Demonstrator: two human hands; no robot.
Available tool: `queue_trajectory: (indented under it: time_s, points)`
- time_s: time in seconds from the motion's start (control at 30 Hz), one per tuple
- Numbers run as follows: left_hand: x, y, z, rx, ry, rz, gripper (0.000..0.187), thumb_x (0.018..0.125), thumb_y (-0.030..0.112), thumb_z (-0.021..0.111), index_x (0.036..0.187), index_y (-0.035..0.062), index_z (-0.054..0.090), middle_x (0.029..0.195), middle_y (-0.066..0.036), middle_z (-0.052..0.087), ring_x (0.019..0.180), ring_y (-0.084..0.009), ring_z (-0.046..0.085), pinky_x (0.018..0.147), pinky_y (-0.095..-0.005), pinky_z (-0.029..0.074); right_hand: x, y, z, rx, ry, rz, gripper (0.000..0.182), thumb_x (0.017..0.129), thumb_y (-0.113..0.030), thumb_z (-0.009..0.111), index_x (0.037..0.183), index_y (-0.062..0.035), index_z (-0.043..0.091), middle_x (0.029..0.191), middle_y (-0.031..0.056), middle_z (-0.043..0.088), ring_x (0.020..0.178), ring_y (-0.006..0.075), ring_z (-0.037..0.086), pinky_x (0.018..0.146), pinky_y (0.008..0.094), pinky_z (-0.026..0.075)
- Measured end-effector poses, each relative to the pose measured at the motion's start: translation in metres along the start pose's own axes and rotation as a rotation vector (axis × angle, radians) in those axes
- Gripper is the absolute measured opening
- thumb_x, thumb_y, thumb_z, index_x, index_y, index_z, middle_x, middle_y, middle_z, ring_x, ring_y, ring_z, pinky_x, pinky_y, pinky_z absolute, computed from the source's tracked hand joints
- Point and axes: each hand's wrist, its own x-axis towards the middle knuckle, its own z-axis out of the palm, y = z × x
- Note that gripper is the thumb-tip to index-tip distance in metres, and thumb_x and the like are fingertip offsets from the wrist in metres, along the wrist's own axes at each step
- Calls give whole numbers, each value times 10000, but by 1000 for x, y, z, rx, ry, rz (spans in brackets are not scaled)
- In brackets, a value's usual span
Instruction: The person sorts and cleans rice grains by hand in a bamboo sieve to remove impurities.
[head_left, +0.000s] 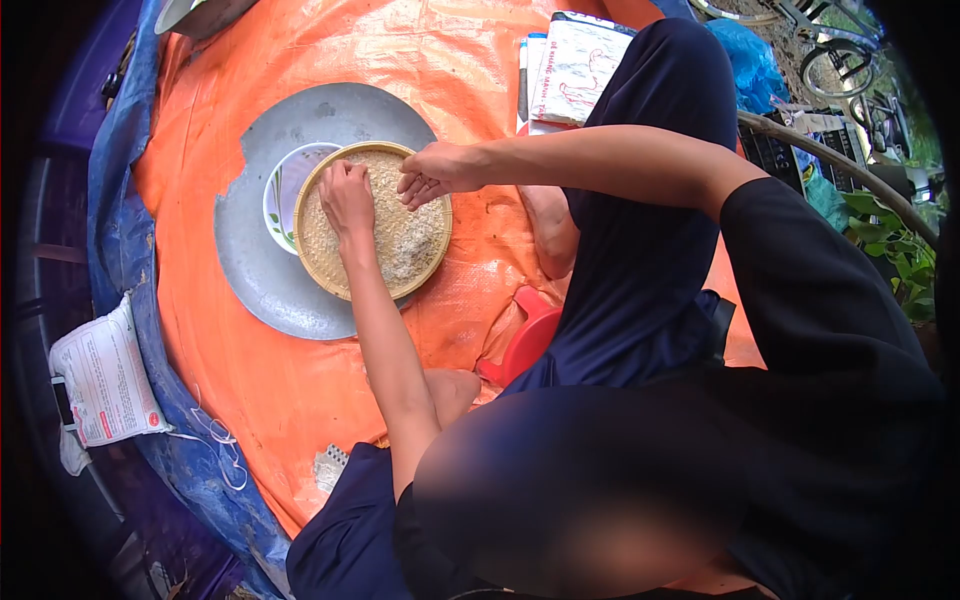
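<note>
A round woven bamboo tray (pixel 447 235) holds pale grain (pixel 372 262), with a whiter heap (pixel 415 250) on its right side. My left hand (pixel 348 200) is over the tray's left part, its fingers bent down together at the grain; whatever lies under the fingertips is hidden. Over the upper right rim, my right hand (pixel 435 175) is turned partly palm up, with loosely bent fingers that show gaps and nothing visible in them. Beneath the bamboo tray are a white bowl (pixel 280 205) with a green leaf pattern and a large round grey metal tray (pixel 275 300).
An orange tarp (pixel 215 400) covers the ground, edged by a blue tarp (pixel 205 480). A red plastic stool (pixel 530 340) is close to my legs. Printed sacks (pixel 580 70) lie beyond the knee, and a white printed bag (pixel 105 375) rests at the left. Bicycles (pixel 840 65) stand upper right.
</note>
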Motion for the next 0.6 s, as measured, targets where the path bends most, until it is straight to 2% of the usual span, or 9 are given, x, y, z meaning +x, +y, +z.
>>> queue_trajectory:
  time_s: [0.27, 0.47, 0.6]
  points:
    - [0, 4, 4, 40, -3, 43, 59, 781, 97, 639, 786, 70, 691, 851, -62, 586, 867, -230, 573, 763, -361, 445, -4, -4, 3, 8, -16, -18, 354, 963, -205, 432, 1040, 123, 542, 963, 232, 641, 865, 283, 675, 819, 329, 570]
    - [0, 1, 1, 33, -89, 79, 54, 821, 69, 586, 833, 32, 624, 866, -114, 574, 882, -279, 570, 782, -400, 461, -7, -6, 4, 1, -8, -29, 333, 956, -188, 434, 1016, 122, 540, 962, 234, 643, 868, 286, 677, 819, 330, 571]
    - [-1, -4, -11, -77, -107, 8, 68, 869, 84, 559, 877, 31, 601, 896, -140, 573, 896, -308, 568, 803, -413, 460, -11, -9, 3, 6, -13, -13, 296, 953, -185, 437, 1008, 81, 554, 978, 183, 640, 891, 252, 668, 834, 314, 555]
